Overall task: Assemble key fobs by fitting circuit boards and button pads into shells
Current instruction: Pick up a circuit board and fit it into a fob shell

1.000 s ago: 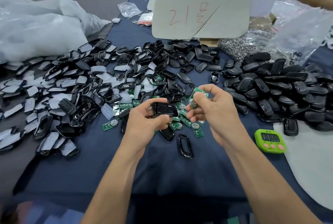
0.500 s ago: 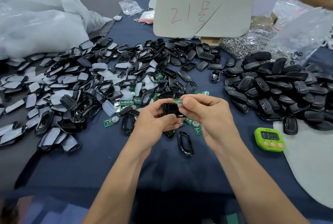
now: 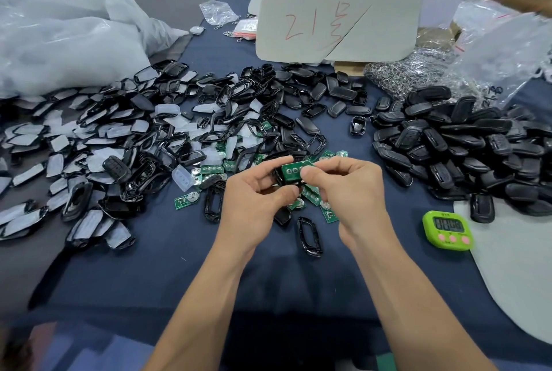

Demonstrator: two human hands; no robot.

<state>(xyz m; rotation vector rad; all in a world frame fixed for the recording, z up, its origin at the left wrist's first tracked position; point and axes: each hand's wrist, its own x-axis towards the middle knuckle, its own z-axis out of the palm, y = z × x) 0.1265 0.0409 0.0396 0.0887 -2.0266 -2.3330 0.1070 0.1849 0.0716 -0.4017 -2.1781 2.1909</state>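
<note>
At twelve o'clock on the surface stood a grey board bearing red handwriting: "21", then a character too loosely drawn to read. At four o'clock, a green timer showed digits too small to read.

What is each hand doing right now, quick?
Left hand: closed, gripping a black shell.
Right hand: closed, pinching a green circuit board against that shell.

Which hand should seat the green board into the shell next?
Right hand: it pinches the circuit board right over the shell; the left hand grips that shell, likely steadying it.
</note>
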